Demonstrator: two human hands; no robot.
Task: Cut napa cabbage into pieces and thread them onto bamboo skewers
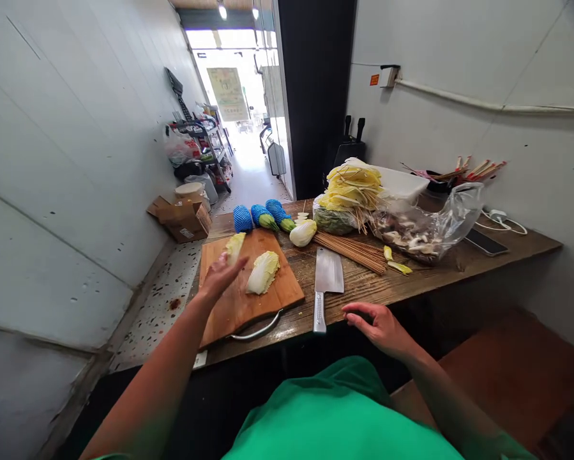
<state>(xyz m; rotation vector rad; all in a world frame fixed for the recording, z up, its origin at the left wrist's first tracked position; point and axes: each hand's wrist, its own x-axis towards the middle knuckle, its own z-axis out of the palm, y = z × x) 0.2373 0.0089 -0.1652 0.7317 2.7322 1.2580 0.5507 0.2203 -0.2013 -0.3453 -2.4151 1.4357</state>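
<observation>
Over the wooden cutting board [281,291], my left hand [219,276] has its fingers on a pale yellow napa cabbage leaf [235,243], slightly blurred; the thumb sticks out to the right. A piece of napa cabbage [264,273] lies on the board, right of this hand. My right hand [375,324] hovers by the counter's front edge, fingers loosely bent and a gap between thumb and forefinger, with nothing in it. Nearest to it is a cleaver [329,271], lying flat on the counter with its metal handle [319,312] toward me.
Behind the board lie vegetables in blue foam nets [260,216] and a small cabbage [303,233]. Bamboo skewers [354,250], stacked yellow leaves [354,185], a clear bag of mushrooms [414,233], a white tub [401,184] and a phone [485,241] occupy the right side.
</observation>
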